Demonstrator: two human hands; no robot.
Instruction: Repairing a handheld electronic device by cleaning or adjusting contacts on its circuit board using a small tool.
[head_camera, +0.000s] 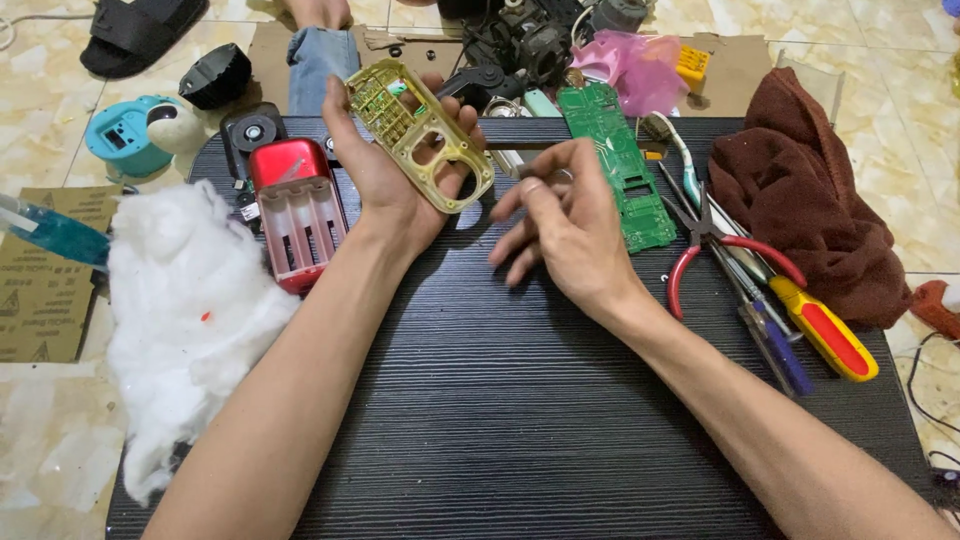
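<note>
The left hand (400, 175) lies palm up, fingers clasped around a yellow frame (420, 135) at the far middle of the black board (520, 400). The right hand (560, 225), fingers loosely curled, seems to pinch a thin tool, hard to tell. Judged: inspecting the bare frame. A green circuit board (620, 165) lies just right; red battery case (298, 210) left; pliers (715, 245) and screwdrivers (800, 330) farther right.

red battery case (297, 205), cotton wadding (185, 310), brown cloth (800, 190)
</note>
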